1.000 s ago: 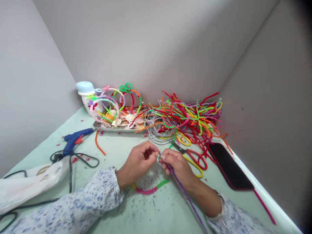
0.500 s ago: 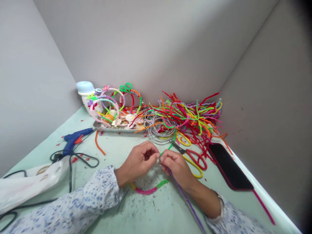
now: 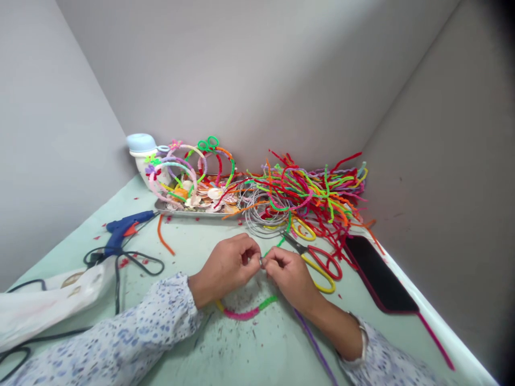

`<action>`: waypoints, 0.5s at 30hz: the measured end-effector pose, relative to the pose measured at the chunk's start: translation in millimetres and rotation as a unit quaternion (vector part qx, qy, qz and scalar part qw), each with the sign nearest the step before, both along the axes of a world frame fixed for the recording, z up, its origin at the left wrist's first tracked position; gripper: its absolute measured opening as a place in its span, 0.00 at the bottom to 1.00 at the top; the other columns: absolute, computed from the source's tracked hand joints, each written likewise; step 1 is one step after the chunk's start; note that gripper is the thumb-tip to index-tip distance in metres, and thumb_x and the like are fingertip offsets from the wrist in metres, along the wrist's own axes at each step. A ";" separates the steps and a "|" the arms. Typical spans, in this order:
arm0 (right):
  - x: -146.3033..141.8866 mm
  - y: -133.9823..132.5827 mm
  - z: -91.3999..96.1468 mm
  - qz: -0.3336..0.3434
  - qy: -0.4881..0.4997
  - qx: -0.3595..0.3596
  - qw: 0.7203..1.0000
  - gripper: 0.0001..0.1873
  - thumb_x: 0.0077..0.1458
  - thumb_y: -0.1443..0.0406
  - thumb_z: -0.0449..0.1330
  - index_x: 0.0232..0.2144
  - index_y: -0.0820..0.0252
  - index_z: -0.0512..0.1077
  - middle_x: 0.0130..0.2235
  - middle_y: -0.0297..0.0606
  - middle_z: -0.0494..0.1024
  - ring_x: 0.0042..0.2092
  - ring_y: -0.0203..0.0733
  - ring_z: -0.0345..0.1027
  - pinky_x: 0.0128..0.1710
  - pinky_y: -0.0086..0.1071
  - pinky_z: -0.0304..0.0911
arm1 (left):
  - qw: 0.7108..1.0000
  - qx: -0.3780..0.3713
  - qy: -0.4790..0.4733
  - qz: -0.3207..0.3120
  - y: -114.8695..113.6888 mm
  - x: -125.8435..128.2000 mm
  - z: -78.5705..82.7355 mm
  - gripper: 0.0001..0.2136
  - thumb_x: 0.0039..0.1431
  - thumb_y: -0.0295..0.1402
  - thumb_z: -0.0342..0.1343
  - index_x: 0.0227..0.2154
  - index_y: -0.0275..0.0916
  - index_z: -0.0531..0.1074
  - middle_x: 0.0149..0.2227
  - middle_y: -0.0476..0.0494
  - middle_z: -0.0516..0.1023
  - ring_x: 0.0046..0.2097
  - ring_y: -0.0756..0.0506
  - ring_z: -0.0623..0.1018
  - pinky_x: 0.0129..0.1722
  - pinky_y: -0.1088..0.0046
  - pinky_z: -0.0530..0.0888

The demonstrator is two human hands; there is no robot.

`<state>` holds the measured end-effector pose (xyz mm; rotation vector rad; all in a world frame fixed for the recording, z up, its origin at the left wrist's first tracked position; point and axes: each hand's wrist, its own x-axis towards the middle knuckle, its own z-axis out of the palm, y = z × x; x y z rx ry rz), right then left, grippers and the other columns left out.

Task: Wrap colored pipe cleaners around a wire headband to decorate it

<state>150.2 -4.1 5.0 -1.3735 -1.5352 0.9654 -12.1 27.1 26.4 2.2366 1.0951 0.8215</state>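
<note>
My left hand [image 3: 227, 266] and my right hand [image 3: 288, 274] meet fingertip to fingertip over the pale green table [image 3: 193, 246]. Both are pinched on the end of a purple pipe cleaner [image 3: 316, 346], which trails from under my right hand toward the bottom edge. What the fingertips grip besides it is too small to make out. A curved pink, green and yellow pipe-cleaner piece [image 3: 243, 312] lies on the table just below my hands. Red-and-yellow scissors [image 3: 317, 261] lie right of my right hand.
A heap of coloured pipe cleaners [image 3: 314, 193] fills the back corner, with wire rings [image 3: 261, 214] before it. A tray [image 3: 189, 212] holds shells and decorated headbands. A blue glue gun [image 3: 123, 228] with black cord lies left. A dark phone [image 3: 378, 276] lies right.
My right hand has turned its knuckles over, so less of the purple pipe cleaner shows above it. The pinch has stayed in the same spot.
</note>
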 end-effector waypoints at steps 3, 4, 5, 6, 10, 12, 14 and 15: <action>-1.0 -0.2 1.7 -0.001 0.001 0.001 1.000 0.09 0.49 0.66 0.53 0.18 0.58 0.63 0.17 0.26 0.60 0.21 0.32 0.52 0.22 0.27 0.49 | 1.000 -0.008 -0.022 0.018 -0.9 1.7 -0.1 0.04 0.51 0.25 0.52 0.26 0.36 0.72 0.26 0.50 0.71 0.29 0.51 0.69 0.28 0.77 0.63; -1.1 -0.5 2.3 -0.001 0.004 0.003 1.000 0.09 0.49 0.66 0.53 0.18 0.58 0.63 0.17 0.26 0.60 0.21 0.32 0.52 0.22 0.27 0.49 | 0.999 -0.018 -0.036 0.024 -0.7 2.3 -0.2 0.04 0.51 0.25 0.52 0.26 0.36 0.72 0.26 0.50 0.71 0.29 0.51 0.69 0.28 0.77 0.63; -1.1 -0.9 2.9 -0.001 0.008 0.003 1.000 0.09 0.49 0.66 0.54 0.18 0.58 0.63 0.17 0.26 0.61 0.21 0.32 0.52 0.22 0.27 0.49 | 0.998 -0.034 -0.051 0.029 -0.2 2.9 -0.2 0.04 0.52 0.25 0.52 0.26 0.36 0.72 0.26 0.50 0.71 0.29 0.52 0.69 0.28 0.78 0.63; -0.8 -1.5 3.2 -0.001 0.016 0.001 1.000 0.10 0.49 0.66 0.54 0.18 0.58 0.63 0.17 0.26 0.61 0.21 0.32 0.53 0.22 0.27 0.49 | 0.996 -0.058 -0.068 0.031 0.5 3.3 0.0 0.04 0.52 0.26 0.52 0.27 0.36 0.72 0.25 0.50 0.71 0.28 0.52 0.69 0.27 0.78 0.63; 2.5 -3.3 2.3 0.005 0.079 -0.024 0.997 0.09 0.49 0.65 0.54 0.20 0.59 0.65 0.18 0.26 0.63 0.21 0.32 0.54 0.21 0.27 0.51 | 0.967 -0.217 -0.136 -0.020 4.0 3.4 3.6 0.08 0.57 0.33 0.52 0.30 0.34 0.72 0.25 0.50 0.71 0.26 0.52 0.68 0.26 0.78 0.64; 4.1 -3.2 1.3 0.011 0.112 -0.042 0.993 0.08 0.49 0.64 0.53 0.21 0.59 0.66 0.18 0.27 0.64 0.20 0.31 0.54 0.20 0.26 0.51 | 0.948 -0.273 -0.154 -0.052 5.5 2.8 5.0 0.08 0.57 0.34 0.52 0.31 0.34 0.72 0.24 0.51 0.71 0.24 0.53 0.67 0.24 0.79 0.63; 4.9 -2.4 0.4 0.014 0.132 -0.058 0.989 0.08 0.49 0.64 0.53 0.21 0.59 0.67 0.18 0.27 0.65 0.19 0.31 0.54 0.19 0.26 0.51 | 0.940 -0.290 -0.168 -0.062 6.6 2.3 4.5 0.07 0.56 0.33 0.53 0.32 0.34 0.72 0.24 0.51 0.71 0.24 0.54 0.66 0.24 0.80 0.63; 5.0 -1.9 0.1 0.015 0.139 -0.063 0.988 0.08 0.49 0.64 0.53 0.21 0.59 0.67 0.18 0.27 0.65 0.19 0.31 0.54 0.19 0.26 0.51 | 0.940 -0.289 -0.172 -0.062 7.0 2.2 3.6 0.07 0.56 0.33 0.53 0.33 0.34 0.72 0.25 0.51 0.71 0.24 0.54 0.66 0.24 0.79 0.63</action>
